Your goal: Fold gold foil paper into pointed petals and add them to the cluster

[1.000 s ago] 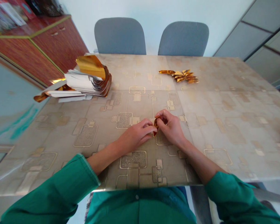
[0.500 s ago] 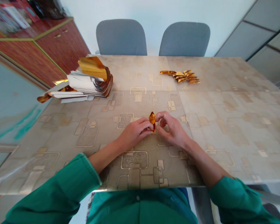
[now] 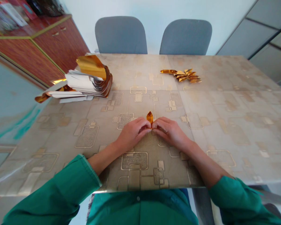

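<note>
You're facing a pale wall (image 3: 152, 18), where two grey chairs (image 3: 120, 36) are standing along the far edge of your patterned counter (image 3: 224, 125). To your left, a reddish-brown cabinet (image 3: 58, 43) is showing off its yellowish edging (image 3: 51, 26); to your right, light grey panels (image 3: 267, 12) are slanting past, dark seams dividing them.

Table (image 3: 227, 131) layout: paper stack (image 3: 84, 82) at far left, folded-piece cluster (image 3: 186, 76) at far side, right of centre.
Small folded piece (image 3: 150, 117) held between left hand (image 3: 134, 131) and right hand (image 3: 170, 131), nearer the front edge than stack or cluster; two chairs (image 3: 121, 36) placed side by side behind table; cabinet (image 3: 63, 47) positioned behind stack, to the left.
</note>
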{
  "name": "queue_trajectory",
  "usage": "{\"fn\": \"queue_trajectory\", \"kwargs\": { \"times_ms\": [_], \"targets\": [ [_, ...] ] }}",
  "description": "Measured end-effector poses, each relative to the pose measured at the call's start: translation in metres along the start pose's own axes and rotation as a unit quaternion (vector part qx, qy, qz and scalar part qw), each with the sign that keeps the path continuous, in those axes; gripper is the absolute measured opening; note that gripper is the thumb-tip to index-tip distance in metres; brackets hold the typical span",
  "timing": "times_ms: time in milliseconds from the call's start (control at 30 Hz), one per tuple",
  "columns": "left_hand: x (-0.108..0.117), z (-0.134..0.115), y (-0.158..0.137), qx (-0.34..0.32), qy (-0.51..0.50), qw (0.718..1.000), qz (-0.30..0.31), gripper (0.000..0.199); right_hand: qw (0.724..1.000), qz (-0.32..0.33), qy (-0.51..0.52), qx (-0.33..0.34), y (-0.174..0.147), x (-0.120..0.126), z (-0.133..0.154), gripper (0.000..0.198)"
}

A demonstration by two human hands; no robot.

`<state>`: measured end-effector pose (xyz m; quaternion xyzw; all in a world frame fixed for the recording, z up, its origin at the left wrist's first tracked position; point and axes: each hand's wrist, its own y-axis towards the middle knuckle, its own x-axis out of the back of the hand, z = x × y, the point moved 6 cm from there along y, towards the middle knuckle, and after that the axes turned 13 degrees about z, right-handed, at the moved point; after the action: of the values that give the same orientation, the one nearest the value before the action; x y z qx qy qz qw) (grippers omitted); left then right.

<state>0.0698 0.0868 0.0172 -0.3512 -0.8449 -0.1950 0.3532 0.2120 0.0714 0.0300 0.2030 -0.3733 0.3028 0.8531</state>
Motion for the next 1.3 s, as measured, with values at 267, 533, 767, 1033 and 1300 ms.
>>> {"fn": "queue_trajectory", "kwargs": {
  "times_ms": [267, 533, 767, 1033, 1300],
  "targets": [
    [0.002, 0.0, -0.001, -0.021, -0.01, 1.0, -0.014, 0.003, 1.0, 0.002, -0.018, -0.002, 0.0, -0.001, 0.002, 0.004],
    [0.002, -0.003, -0.002, -0.012, 0.005, 0.999, -0.043, 0.006, 0.999, -0.016, -0.03, -0.002, 0.001, -0.001, -0.001, 0.014],
    [-0.001, 0.009, -0.004, 0.063, -0.222, 0.97, -0.075, 0.048, 0.998, -0.057, -0.008, -0.025, 0.001, 0.001, -0.004, 0.011],
    [-0.014, 0.011, 0.002, 0.047, -0.423, 0.903, -0.063, 0.047, 0.996, -0.085, 0.008, 0.003, 0.002, -0.001, 0.003, 0.008],
    [-0.008, 0.009, 0.0, 0.039, -0.309, 0.949, -0.051, 0.047, 0.986, -0.157, 0.025, -0.049, -0.008, 0.023, -0.005, 0.005]
  ]
}}
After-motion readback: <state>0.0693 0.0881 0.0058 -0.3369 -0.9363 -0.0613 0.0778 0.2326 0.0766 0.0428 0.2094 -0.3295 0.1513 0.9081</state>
